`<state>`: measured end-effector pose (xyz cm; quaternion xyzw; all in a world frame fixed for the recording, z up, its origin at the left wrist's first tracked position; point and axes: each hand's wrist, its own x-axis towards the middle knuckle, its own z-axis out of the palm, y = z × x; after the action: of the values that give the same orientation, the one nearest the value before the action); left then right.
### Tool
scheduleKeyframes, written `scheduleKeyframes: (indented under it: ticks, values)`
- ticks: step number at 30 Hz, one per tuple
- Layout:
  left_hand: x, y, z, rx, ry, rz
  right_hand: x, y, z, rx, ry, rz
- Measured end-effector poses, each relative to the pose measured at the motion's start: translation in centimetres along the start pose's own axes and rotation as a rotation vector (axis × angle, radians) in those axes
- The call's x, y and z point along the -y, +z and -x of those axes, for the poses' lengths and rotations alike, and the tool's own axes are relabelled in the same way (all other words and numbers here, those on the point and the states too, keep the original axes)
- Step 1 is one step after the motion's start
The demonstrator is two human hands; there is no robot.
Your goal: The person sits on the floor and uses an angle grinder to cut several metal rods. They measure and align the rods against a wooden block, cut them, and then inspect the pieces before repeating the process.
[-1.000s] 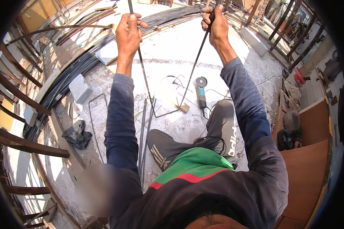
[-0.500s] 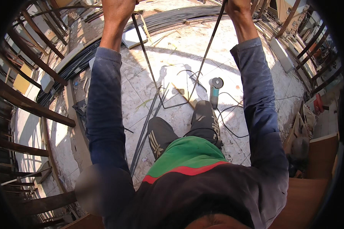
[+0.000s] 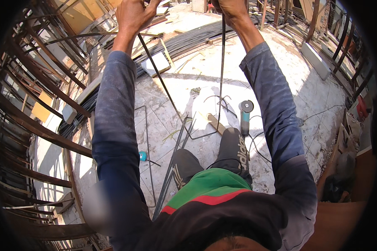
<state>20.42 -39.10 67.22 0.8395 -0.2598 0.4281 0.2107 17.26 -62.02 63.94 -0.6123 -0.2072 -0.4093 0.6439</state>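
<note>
My left hand [image 3: 135, 16] and my right hand [image 3: 233, 12] are raised at the top edge of the head view, arms stretched out. Each is closed round one leg of a dark bent steel rod [image 3: 165, 88], the fingertips partly cut off by the frame. The rod hangs as a rough U, its short bottom bend low in front of my knees. Beyond my knee on the right, an angle grinder [image 3: 245, 121] with a teal body lies on the floor, its cord trailing. Under the rod are a wooden strip [image 3: 215, 124] and curved dark pieces.
Straight rods [image 3: 171, 178] lie beside my left leg, near another bent rod [image 3: 147, 129] and a teal tape measure [image 3: 143, 156]. A long bundle of rods [image 3: 192, 35] crosses the far floor, by a white block [image 3: 156, 64]. Brown bars [image 3: 50, 138] line the left side.
My right hand has moved left, closer to my left hand, and the rod's right leg is now nearly upright. The view has shifted, bringing the tape measure and second bent rod into sight.
</note>
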Motion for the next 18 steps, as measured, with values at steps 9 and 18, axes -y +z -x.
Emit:
scheduleKeyframes:
  ticks: [9,18]
  values:
    - [5.1,4.1,-1.4,-0.364,0.206,-0.134,-4.9,1.1,-3.1,-0.236,-0.329,0.303]
    - [4.6,5.8,-2.1,-0.324,0.061,-0.175,-11.6,0.1,-7.5,-0.296,-0.566,0.698]
